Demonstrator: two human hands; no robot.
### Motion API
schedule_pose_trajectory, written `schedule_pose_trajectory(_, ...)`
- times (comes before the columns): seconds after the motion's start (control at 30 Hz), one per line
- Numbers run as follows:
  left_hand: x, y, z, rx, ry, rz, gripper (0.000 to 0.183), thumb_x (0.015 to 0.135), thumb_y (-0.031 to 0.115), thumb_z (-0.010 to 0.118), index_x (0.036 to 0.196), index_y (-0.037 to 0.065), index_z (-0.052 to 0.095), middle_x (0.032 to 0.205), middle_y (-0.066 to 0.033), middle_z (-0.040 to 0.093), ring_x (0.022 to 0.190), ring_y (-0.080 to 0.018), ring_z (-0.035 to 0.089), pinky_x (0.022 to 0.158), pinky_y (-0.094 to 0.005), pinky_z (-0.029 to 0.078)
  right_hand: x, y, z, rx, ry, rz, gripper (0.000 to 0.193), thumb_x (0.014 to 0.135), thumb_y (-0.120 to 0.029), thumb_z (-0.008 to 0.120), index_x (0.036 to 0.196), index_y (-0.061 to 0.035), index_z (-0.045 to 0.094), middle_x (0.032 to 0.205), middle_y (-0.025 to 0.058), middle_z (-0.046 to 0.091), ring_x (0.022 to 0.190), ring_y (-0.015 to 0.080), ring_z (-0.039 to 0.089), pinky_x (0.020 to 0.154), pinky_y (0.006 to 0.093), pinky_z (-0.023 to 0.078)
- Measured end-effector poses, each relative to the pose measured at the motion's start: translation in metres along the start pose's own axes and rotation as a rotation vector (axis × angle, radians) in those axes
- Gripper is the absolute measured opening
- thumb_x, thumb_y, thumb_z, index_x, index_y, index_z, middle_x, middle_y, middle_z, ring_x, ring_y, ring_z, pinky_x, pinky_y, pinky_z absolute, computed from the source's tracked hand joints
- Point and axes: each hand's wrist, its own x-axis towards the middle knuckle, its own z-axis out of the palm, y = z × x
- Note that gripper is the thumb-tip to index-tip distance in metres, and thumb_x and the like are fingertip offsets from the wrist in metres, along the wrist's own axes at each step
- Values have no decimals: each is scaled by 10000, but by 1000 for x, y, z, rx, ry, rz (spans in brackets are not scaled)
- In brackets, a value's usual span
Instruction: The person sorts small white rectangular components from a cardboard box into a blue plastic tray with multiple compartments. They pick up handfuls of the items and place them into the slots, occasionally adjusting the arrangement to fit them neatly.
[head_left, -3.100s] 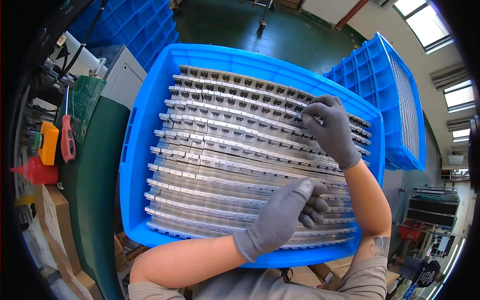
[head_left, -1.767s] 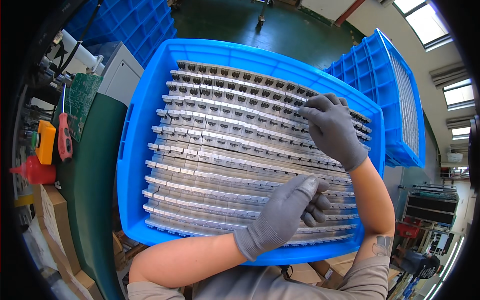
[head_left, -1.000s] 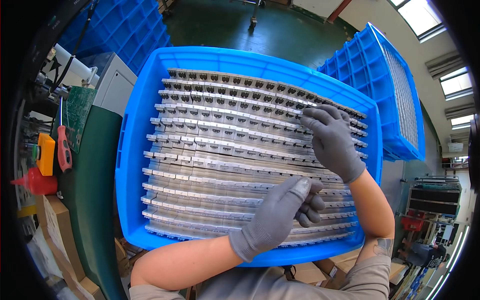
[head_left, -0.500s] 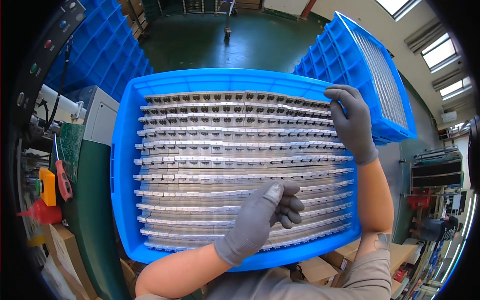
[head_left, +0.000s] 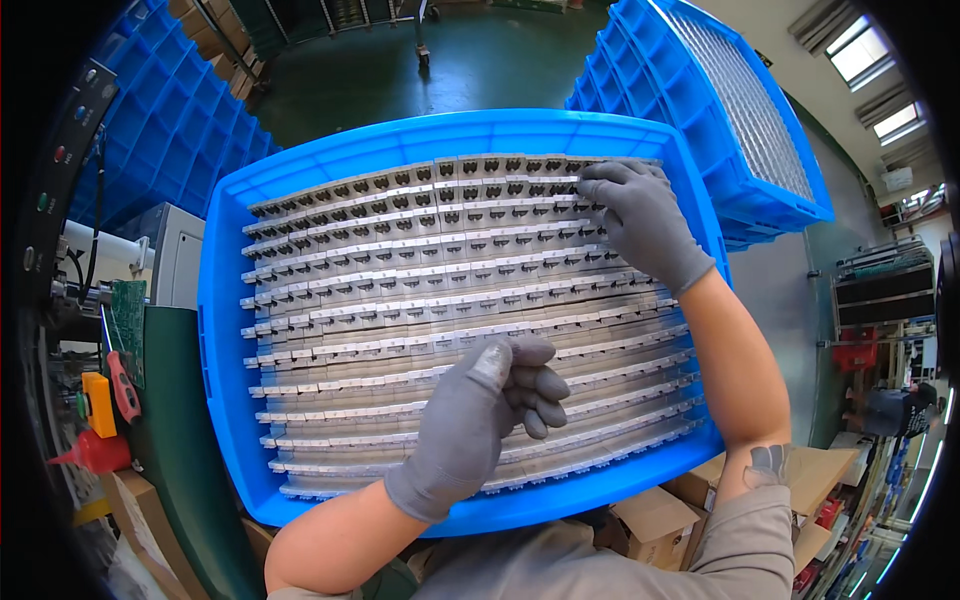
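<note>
A large blue crate (head_left: 214, 330) lies before me, filled with long rows of thin silver-grey metal parts (head_left: 350, 290). Small dark pieces show along the farther rows. My right hand (head_left: 645, 222), in a grey glove, reaches over the far right of the rows. Its fingers are bent but apart from the thumb, with the tips at the far rows; whether they touch is unclear. My left hand (head_left: 480, 415), gloved too, hovers over the nearer rows, fingers curled and thumb against the index finger. Nothing shows in it.
Another blue crate (head_left: 690, 110) full of similar rows stands at the far right. Stacked blue crates (head_left: 185, 110) rise at the far left. On the left are a red screwdriver (head_left: 124, 388), a red bottle (head_left: 100, 452) and a button panel (head_left: 65, 150). Cardboard boxes (head_left: 655, 525) sit near me.
My right hand has moved left, from the crate's right rim onto the far rows. My left hand has shifted slightly left, still curled. The whole view has turned a little.
</note>
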Motion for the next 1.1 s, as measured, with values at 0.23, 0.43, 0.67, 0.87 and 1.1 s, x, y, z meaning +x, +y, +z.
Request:
schedule_pose_trajectory(0.23, -1, 0, 0, 3, -15, 8, 571, 1047, 512, 421, 1237, -8, 563, 1008, -152, 671, 846, -247, 669, 715, -349, 529, -2, 1, 4, -3, 18, 41, 234, 879, -114, 666, 1094, -81, 750, 1215, 80, 687, 1212, 284, 591, 1084, 445, 423)
schedule_pose_trajectory(0.43, 1, 1, -1, 5, -10, 0, 568, 1053, 500, 423, 1234, -20, 561, 997, -151, 670, 831, -234, 669, 709, -339, 531, 0, 1, 9, -35, 16, 43, 229, 874, -86, 643, 1071, -83, 761, 1197, 75, 697, 1196, 277, 601, 1077, 437, 418)
schedule_pose_trajectory(0.67, 1, 2, 1, 72, 23, 9, 596, 1029, 559, 432, 1218, 16, 589, 981, -149, 686, 823, -259, 683, 696, -353, 523, 2, 1, -6, 42, 50, 86, 241, 890, -68, 598, 1052, -105, 773, 1180, 56, 704, 1170, 270, 611, 1110, 432, 392)
schedule_pose_trajectory(0.87, 2, 3, 1, 91, 29, 17, 610, 1024, 574, 435, 1221, 18, 589, 983, -147, 688, 820, -257, 684, 700, -350, 530, -12, -3, -10, -17, -80, 59, 262, 907, -61, 595, 1082, -136, 776, 1228, 25, 692, 1234, 249, 573, 1152, 455, 347)
schedule_pose_trajectory(1.1, 2, 0, -1, 104, 7, 42, 613, 1026, 567, 433, 1228, 8, 583, 986, -160, 688, 826, -257, 686, 705, -346, 537, -13, -8, -6, -45, -100, 63, 269, 852, -47, 668, 1093, -110, 771, 1205, 38, 691, 1254, 242, 555, 1113, 421, 362)
